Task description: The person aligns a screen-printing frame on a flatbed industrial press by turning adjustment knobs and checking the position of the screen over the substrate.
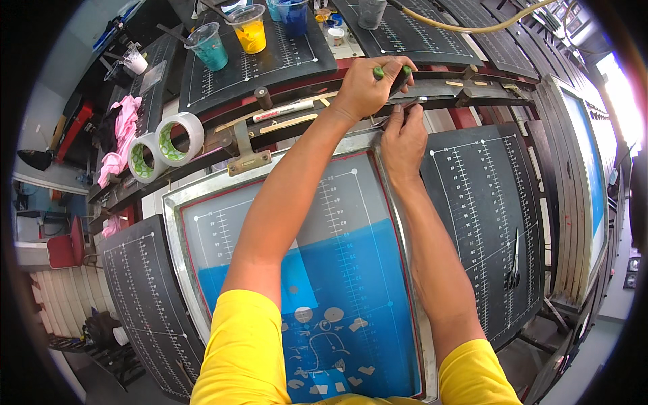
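A silkscreen frame with metal edges and a blue-coated mesh lies in front of me, cut-out shapes showing in its coating. My left hand is closed round a tool with green handle ends, just beyond the frame's far right corner; the tool's head is hidden. Close beside it, my right hand pinches a small metal part at that corner, against the rail; its full shape is hidden by my fingers. Another metal hinge clamp sits at the frame's far left.
Black boards with white scales flank the frame; scissors lie on the right one. Tape rolls, a marker and a pink cloth rest along the rail. Cups of yellow and teal ink stand beyond.
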Demonstrator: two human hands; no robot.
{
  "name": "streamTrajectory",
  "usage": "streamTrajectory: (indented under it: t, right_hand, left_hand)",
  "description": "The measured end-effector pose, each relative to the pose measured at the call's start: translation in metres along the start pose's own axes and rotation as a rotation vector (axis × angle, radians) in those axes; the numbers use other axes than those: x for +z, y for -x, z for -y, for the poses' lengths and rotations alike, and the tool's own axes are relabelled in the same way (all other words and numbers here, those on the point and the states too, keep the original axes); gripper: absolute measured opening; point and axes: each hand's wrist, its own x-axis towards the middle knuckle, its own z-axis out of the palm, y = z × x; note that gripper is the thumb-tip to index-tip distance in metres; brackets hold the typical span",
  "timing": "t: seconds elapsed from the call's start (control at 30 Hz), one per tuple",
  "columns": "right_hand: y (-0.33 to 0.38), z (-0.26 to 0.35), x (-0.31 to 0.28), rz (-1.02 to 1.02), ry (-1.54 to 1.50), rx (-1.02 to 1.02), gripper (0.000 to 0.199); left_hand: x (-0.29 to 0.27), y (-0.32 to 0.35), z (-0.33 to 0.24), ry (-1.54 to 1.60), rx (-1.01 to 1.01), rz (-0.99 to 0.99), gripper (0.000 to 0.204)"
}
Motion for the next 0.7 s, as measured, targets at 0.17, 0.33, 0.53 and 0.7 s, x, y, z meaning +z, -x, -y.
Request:
streamTrajectory:
  t: [0.17, 0.33, 0.53, 0.7]
  right_hand:
    - [0.0001, -0.0004, 0.0003, -0.007, 0.004, -0.020, 0.020]
    - [0.0001, 0.0018, -0.0006, 0.001, 0.014, -0.026, 0.019]
    - [0.0006, 0.0019, -0.0001, -0.016, 0.017, -0.065, 0.017]
    - [0.0017, 0.0009, 0.0005, -0.034, 0.038, -0.099, 0.017]
  left_hand:
    - [0.0003, -0.0008, 0.0013, -0.006, 0.023, 0.001, 0.041]
    - [0.0006, -0.0002, 0.0024, 0.016, 0.028, -0.014, 0.040]
    - [0.0007, -0.0004, 0.0007, 0.005, 0.032, -0.007, 0.042]
    - [0.0015, 0.0001, 0.0030, -0.011, 0.045, -0.015, 0.042]
